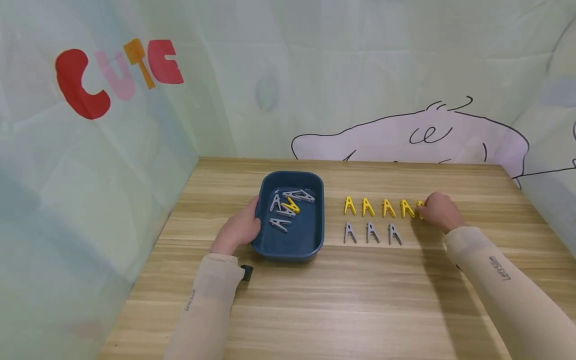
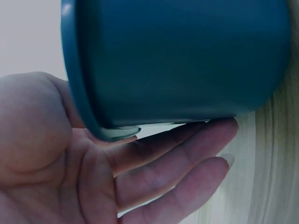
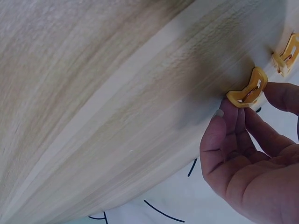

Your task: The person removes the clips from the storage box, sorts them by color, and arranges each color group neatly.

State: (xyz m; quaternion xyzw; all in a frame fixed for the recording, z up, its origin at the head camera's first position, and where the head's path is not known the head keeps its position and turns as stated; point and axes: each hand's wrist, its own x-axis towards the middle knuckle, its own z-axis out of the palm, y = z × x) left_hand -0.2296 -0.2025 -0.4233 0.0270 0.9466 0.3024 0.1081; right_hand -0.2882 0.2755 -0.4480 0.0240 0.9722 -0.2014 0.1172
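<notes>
A dark blue tray (image 1: 315,235) sits left of centre on the wooden table, holding several grey clothespins (image 1: 280,223) and one yellow clothespin (image 1: 292,205). My left hand (image 1: 238,227) rests against its left wall; in the left wrist view the fingers (image 2: 187,154) lie straight along the tray wall (image 2: 177,60). To the right of the tray stand a row of yellow clothespins (image 1: 367,206) and, in front of it, three grey clothespins (image 1: 371,232). My right hand (image 1: 425,209) pinches a yellow clothespin (image 3: 247,91) at the right end of the yellow row, touching the table beside another yellow clothespin (image 3: 286,56).
The wooden table (image 1: 342,300) is enclosed by pale printed fabric walls at the left, back and right. A small black strap piece (image 1: 246,272) shows at my left wrist. Bare tabletop stretches in front of the tray and the clothespin rows.
</notes>
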